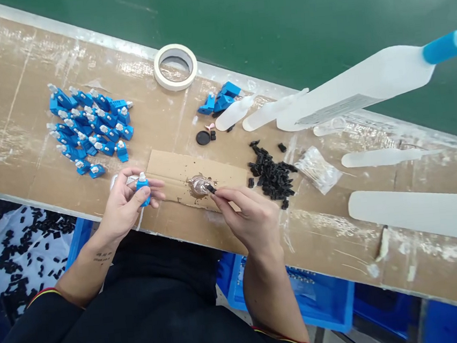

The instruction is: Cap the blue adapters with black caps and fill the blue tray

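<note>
Between the thumb and fingers of my left hand (128,200) is a small blue plastic part (143,192) with a white tip pointing up. My right hand (251,212) pinches a small black piece (211,189) at the edge of a small clear dish (198,185). Whether the piece touches what is in the dish I cannot tell. Under the dish lies a cardboard strip (171,169) with dark wet spots around it. A pile of black pieces (271,170) lies just right of my right hand. Several blue parts with white tips (90,123) stand grouped at the left.
A roll of tape (175,67) lies at the back. Near it are a few blue blocks (223,96) and a black round cap (203,138). White bottles (349,84) and a bag of cotton swabs (318,170) are at the right. Blue bins (326,305) sit below the table edge.
</note>
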### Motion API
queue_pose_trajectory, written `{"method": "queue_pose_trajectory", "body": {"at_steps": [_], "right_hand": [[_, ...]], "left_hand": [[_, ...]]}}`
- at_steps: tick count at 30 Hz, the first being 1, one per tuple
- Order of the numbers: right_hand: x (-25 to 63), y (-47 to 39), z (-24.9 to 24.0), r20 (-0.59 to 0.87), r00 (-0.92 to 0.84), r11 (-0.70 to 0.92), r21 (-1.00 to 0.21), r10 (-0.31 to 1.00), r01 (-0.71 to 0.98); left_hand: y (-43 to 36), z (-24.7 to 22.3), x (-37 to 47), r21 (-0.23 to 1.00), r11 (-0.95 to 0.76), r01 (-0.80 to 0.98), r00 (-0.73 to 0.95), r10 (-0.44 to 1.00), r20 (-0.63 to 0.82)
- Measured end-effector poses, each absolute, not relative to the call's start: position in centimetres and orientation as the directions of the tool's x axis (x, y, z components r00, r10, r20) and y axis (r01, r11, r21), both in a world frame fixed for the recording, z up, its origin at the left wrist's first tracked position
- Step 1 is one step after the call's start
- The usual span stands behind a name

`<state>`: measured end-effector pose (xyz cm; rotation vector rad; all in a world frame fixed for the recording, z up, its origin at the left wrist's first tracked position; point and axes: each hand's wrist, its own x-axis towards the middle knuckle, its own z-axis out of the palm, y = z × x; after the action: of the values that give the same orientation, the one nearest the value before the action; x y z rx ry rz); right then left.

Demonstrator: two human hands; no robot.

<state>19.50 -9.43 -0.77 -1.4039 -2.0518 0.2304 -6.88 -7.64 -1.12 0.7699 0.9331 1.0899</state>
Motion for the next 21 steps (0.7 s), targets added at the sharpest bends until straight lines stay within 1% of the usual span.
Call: {"method": "queue_pose_trajectory", "body": {"at_steps": [6, 8, 10, 12, 14, 15, 17, 18, 21], "right_hand": [[19.5, -9.3, -0.4, 0.370, -0.260, 0.419, -0.461, 0.892, 0.782], [19.5, -9.4, -0.5, 0.371, -0.219, 0.395, -0.511, 0.903, 0.764], [19.5, -9.6, -0.8, 0.360, -0.100, 0.321, -0.630, 0.927, 0.707], [19.5, -10.0, -1.3, 0.295, 0.082, 0.200, -0.802, 0.952, 0.563], [19.4, -10.4, -1.8, 0.163, 0.249, 0.077, -0.943, 0.955, 0.324], [19.4, -10.4, -1.8, 0.087, 0.304, 0.028, -0.981, 0.949, 0.192], [19.2, -10.5, -1.7, -0.039, 0.350, -0.028, -0.999, 0.936, -0.035], [19.1, -10.4, -1.5, -0.079, 0.350, -0.039, -0.992, 0.933, -0.119], [18.8, -10.2, -0.6, -0.136, 0.321, -0.049, -0.963, 0.937, -0.264]], "left_hand": [[-7.9, -1.1, -6.8, 0.852, 0.358, -0.383, 0.223, 0.930, -0.291], [-8.2, -1.3, -7.0, 0.857, 0.364, -0.366, 0.255, 0.925, -0.284], [-8.5, -1.5, -7.1, 0.879, 0.363, -0.310, 0.304, 0.914, -0.270], [-8.7, -1.5, -7.0, 0.891, 0.368, -0.264, 0.346, 0.899, -0.268], [-8.7, -1.3, -6.5, 0.880, 0.386, -0.276, 0.360, 0.890, -0.278], [-8.6, -1.1, -6.2, 0.868, 0.400, -0.294, 0.361, 0.887, -0.286], [-8.4, -0.6, -5.6, 0.844, 0.432, -0.318, 0.383, 0.873, -0.303], [-8.3, -0.4, -5.2, 0.839, 0.445, -0.314, 0.412, 0.860, -0.301], [-7.9, 0.2, -4.2, 0.864, 0.442, -0.243, 0.503, 0.819, -0.278]]}}
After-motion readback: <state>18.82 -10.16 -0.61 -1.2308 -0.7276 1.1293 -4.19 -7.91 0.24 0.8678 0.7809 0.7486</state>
